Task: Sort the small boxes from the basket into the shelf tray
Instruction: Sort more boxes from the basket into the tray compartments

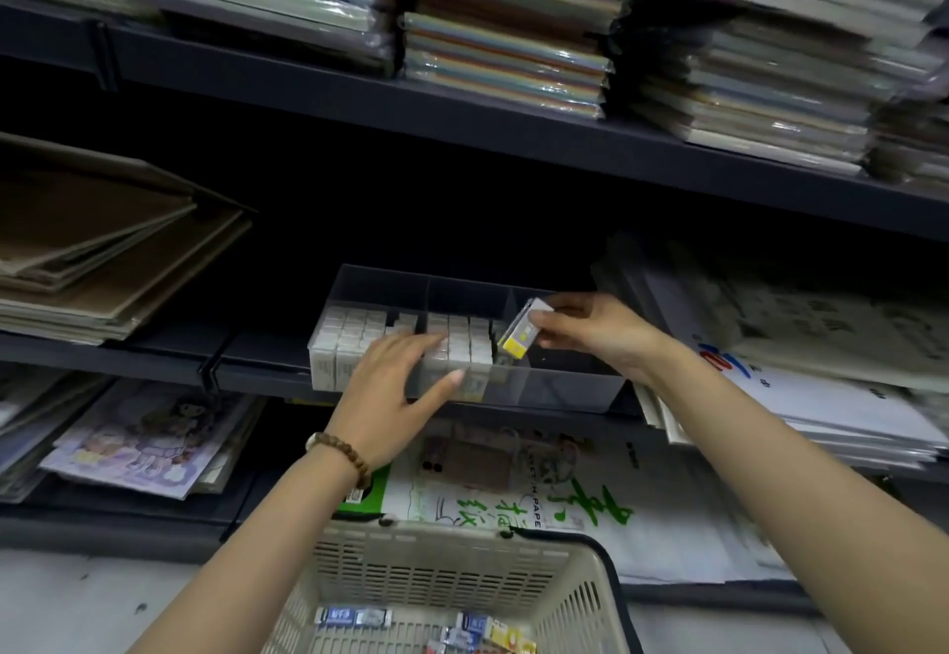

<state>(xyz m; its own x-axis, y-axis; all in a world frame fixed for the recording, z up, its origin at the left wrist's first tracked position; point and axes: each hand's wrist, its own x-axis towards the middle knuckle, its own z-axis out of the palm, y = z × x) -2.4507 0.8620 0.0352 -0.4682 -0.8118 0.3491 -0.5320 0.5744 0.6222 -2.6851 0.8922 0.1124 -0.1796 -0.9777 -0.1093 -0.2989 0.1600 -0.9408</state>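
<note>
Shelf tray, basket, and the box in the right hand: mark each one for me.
shelf tray (565,389): head view, clear front wall of its right compartment.
basket (436,576): head view, slotted far wall.
yellow-ended box (517,337): head view, its side face, pinched by the right hand (590,330).

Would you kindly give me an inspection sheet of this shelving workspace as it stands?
Surface: dark shelf carrying a clear tray of three compartments.
Job's things: white boxes line the left and middle compartments; small box tilted over the right one; basket below holds loose boxes.
Clutter: cardboard sheets left of the tray; printed packs to its right.
Grippers: left hand rests flat on the tray's front; right hand pinches the small box.
Cables: nothing seen.
Surroundings: paper stacks on the shelf above.
</note>
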